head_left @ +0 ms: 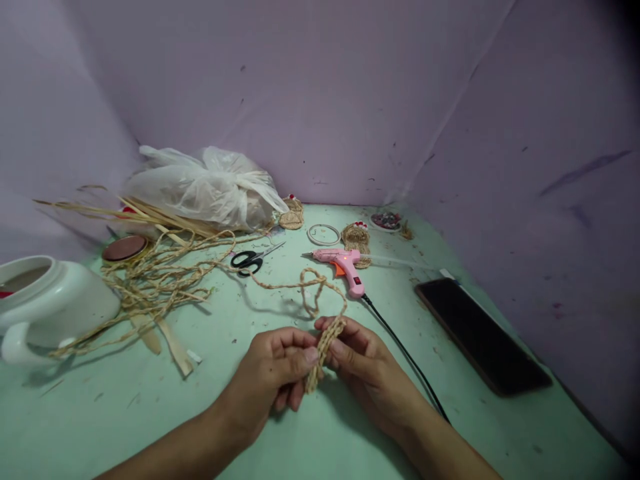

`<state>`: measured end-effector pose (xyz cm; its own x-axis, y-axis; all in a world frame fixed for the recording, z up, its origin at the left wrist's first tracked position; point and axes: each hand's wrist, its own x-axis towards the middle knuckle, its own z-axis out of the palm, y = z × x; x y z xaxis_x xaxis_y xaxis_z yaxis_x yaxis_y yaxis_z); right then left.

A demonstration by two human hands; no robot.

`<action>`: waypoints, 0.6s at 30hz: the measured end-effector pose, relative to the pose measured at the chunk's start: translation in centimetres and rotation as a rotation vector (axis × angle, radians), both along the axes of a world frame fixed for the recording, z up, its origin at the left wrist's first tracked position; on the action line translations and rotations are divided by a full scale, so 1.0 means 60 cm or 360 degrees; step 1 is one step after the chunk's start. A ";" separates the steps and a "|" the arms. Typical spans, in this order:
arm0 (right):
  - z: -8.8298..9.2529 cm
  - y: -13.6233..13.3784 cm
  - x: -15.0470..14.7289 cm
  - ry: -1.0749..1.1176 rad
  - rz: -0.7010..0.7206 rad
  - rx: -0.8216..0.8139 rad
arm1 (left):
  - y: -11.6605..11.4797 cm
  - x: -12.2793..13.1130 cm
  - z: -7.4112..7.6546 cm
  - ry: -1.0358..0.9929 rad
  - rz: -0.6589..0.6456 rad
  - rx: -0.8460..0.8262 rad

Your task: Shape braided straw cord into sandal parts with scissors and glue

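Between my two hands is a small braided straw piece (pixel 325 352), tilted, its upper end leaning right. My left hand (pixel 280 367) pinches its left side with thumb and fingers. On the other side my right hand (pixel 367 367) grips the upper part, thumb on the front. A twisted straw cord (pixel 280 287) runs from the top of the piece, loops on the table and leads left into a tangled heap of cord (pixel 160 273). Beyond the hands lie a pink glue gun (pixel 350 261) with a glue stick in it and black-handled scissors (pixel 247 261).
A white pot (pixel 75 297) stands at the left on the green table (pixel 240 413), before a tied plastic bag (pixel 205 190). A black phone (pixel 485 337) lies right. The glue gun's black cable (pixel 410 360) passes my right hand. Woven pieces (pixel 356 240) and a wire ring (pixel 323 234) sit behind.
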<state>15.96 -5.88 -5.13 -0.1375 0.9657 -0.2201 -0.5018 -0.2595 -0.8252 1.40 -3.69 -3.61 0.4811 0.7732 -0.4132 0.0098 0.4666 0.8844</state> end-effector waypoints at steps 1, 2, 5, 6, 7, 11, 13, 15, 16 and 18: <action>-0.001 0.001 -0.001 -0.0046 -0.0065 0.0025 | 0.001 0.000 0.004 0.0136 0.0029 0.0133; -0.002 0.003 0.000 -0.0120 -0.0112 0.0034 | 0.003 -0.001 0.007 0.0305 0.0037 0.0281; 0.003 0.006 0.011 -0.0546 -0.0119 -0.0123 | 0.011 -0.010 0.018 0.0954 -0.0046 0.0701; 0.005 0.005 0.016 -0.0757 -0.0082 -0.0190 | 0.014 -0.015 0.021 0.1170 -0.0111 0.0803; 0.006 0.004 0.021 -0.0990 -0.0043 -0.0224 | 0.015 -0.020 0.023 0.1355 -0.0185 0.0888; 0.004 -0.006 0.027 -0.1746 -0.0144 0.0452 | 0.009 -0.040 0.026 0.1729 -0.0469 0.1143; 0.004 -0.011 0.020 -0.1951 -0.0293 0.1054 | 0.003 -0.048 0.026 0.1789 -0.0587 0.1212; 0.012 -0.014 0.011 -0.2100 -0.0436 0.1436 | 0.000 -0.055 0.027 0.1870 -0.0685 0.1242; 0.019 -0.014 0.008 -0.2160 -0.0501 0.1517 | 0.000 -0.060 0.029 0.1920 -0.0730 0.1257; 0.035 -0.013 0.004 -0.2241 -0.0525 0.1567 | 0.001 -0.070 0.032 0.2044 -0.0817 0.1289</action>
<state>16.19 -6.66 -3.01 -0.1612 0.7465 0.6456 0.7491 0.5185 -0.4124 -2.79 -3.64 -1.67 0.4199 0.8528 -0.3103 0.9072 -0.3857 0.1678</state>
